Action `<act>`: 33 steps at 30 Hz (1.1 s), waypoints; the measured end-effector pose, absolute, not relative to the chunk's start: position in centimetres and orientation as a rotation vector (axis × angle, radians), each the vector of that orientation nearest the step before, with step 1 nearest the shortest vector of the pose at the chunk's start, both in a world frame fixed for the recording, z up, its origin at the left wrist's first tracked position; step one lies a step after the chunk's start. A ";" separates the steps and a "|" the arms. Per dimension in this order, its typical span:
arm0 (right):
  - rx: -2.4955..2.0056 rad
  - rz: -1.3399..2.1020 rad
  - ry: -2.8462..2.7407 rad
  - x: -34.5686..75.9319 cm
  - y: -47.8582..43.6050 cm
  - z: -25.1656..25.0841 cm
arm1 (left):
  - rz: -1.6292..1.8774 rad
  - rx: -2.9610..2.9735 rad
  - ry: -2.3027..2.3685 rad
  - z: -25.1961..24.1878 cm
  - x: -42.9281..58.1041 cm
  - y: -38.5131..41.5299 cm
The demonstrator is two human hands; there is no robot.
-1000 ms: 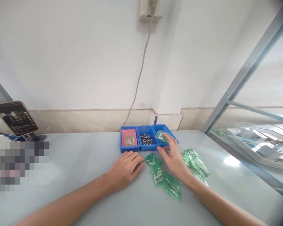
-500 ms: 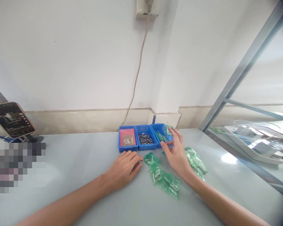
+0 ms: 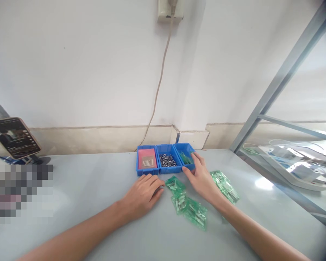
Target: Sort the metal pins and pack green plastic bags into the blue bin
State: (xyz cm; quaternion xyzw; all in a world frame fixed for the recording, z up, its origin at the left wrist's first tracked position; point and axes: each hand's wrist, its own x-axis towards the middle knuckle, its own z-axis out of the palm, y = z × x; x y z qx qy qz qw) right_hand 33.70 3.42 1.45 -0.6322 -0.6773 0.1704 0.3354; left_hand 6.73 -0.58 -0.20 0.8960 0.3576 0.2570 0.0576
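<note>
My left hand (image 3: pixel 145 194) lies flat on the table, fingers loosely together and holding nothing. It rests in front of a blue bin (image 3: pixel 137 170) that holds a pink sheet and a small clear bag of pale pieces. My right hand (image 3: pixel 202 179) is at the front right corner of another blue bin (image 3: pixel 183 146), thumb and fingers apart. Green plastic pieces or bags (image 3: pixel 185 158) lie inside that bin. A middle bin (image 3: pixel 168 169) contains many small metal screws or pins (image 3: pixel 167 160). Between my hands lie several green bags (image 3: pixel 196 212) with metal parts inside.
More green bags (image 3: pixel 226 186) are heaped right of my right hand. A phone (image 3: pixel 15 137) on a stand is at the left. A metal frame (image 3: pixel 256 112) and white devices with cables (image 3: pixel 296 166) stand at the right. A cord (image 3: pixel 160 79) hangs down the wall behind the bins.
My right hand has drawn back slightly and lowered at the right bin. The green bag beside its fingertips no longer shows. My left hand has stayed in place.
</note>
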 end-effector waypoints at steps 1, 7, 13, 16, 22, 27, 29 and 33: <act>-1.654 0.441 -1.805 33.7 3.3 1.5 | 0.777 2.716 1.086 -0.2 6.7 -0.6; -1.608 0.424 -1.900 33.2 2.3 1.7 | 0.784 2.725 1.087 -0.3 6.8 -0.6; -1.562 0.411 -1.850 32.8 2.2 1.6 | 0.794 2.719 1.089 -0.2 6.8 -0.6; -1.522 0.376 -1.848 32.6 2.1 1.7 | 0.795 2.720 1.096 -0.2 6.8 -0.6; -1.414 0.355 -1.986 32.3 1.3 2.6 | 0.809 2.729 1.098 -0.3 6.9 -0.6; -1.328 0.302 -2.271 32.0 1.1 2.9 | 0.803 2.717 1.096 -0.3 6.8 -0.6; -1.320 0.261 -2.377 31.9 1.0 2.7 | 0.808 2.718 1.089 -0.3 6.7 -0.6; -1.305 0.243 -2.428 31.8 0.7 2.3 | 0.821 2.724 1.091 -0.3 6.8 -0.5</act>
